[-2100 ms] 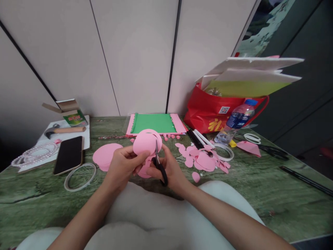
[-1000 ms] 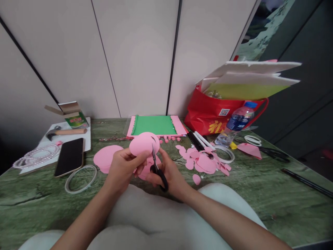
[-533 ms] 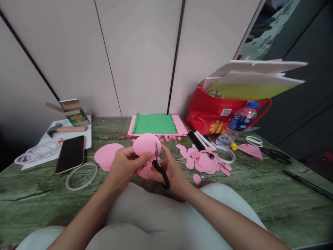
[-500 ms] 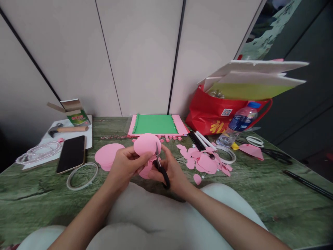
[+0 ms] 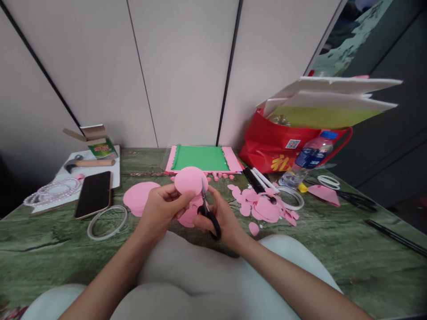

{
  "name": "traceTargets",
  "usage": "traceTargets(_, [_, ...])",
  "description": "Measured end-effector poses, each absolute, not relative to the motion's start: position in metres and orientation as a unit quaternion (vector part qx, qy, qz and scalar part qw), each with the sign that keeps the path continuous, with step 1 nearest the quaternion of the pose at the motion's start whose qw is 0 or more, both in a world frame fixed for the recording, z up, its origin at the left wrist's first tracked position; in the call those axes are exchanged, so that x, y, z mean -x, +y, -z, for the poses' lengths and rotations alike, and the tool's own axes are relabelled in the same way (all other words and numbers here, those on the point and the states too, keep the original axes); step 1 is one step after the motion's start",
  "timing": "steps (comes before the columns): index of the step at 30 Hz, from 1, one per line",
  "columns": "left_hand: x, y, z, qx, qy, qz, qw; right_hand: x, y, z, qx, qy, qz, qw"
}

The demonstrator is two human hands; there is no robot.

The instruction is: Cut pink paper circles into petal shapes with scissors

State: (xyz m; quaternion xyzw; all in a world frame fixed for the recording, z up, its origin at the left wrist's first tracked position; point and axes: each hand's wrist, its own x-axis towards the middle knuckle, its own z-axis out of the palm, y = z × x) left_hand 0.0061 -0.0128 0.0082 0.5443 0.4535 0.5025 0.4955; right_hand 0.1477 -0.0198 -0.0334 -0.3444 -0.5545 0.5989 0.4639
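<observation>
"Starting with the left hand (image 5: 159,206), what do its fingers have?"

"A pink paper disc (image 5: 189,178). They pinch its lower edge, thumb laid across the front. The disc is held up above the counter (image 5: 43,262), with the green sheet (image 5: 202,158) lying behind it."

"And the right hand (image 5: 224,218)?"

"Its fingers are curled round the black handles of a pair of scissors (image 5: 207,212). The blades point upward and lie at the right-hand edge of the disc, with a narrow sliver of pink beyond them. I can't tell how far apart the blades are."

"Anything under the hands?"

"More pink paper (image 5: 188,218), partly hidden by the fingers. Just beside the left wrist lies a pile of pink rounds (image 5: 140,196), and nearer the person's left side there's a tape roll (image 5: 91,232) next to a dark phone (image 5: 94,194)."

"What about the other side?"

"A loose heap of pink scraps (image 5: 267,210) sits to the right of the right hand, with one small piece (image 5: 254,229) lying apart, nearer the person. Behind the heap are some pens (image 5: 255,178), then a bottle (image 5: 308,158) leaning in front of a red bag (image 5: 262,144)."
</observation>
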Motion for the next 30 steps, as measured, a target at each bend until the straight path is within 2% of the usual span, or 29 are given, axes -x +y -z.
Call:
traceTargets(17, [-0.0085, -0.0146, -0.0116, -0.518, 0.430, -0.526, 0.520, -0.1469, -0.0213, 0.0267, 0.345, -0.559, -0.600, 0.458])
traceTargets(25, [-0.0089, -0.0165, -0.0101, -0.582, 0.464, -0.497, 0.446, -0.1455, -0.0229, 0.0310, 0.297, -0.559, -0.612, 0.474])
traceTargets(30, [-0.0108, -0.0170, -0.0121, -0.597, 0.468, -0.471, 0.450, -0.1459, -0.0215, 0.0302, 0.282, -0.538, -0.624, 0.491])
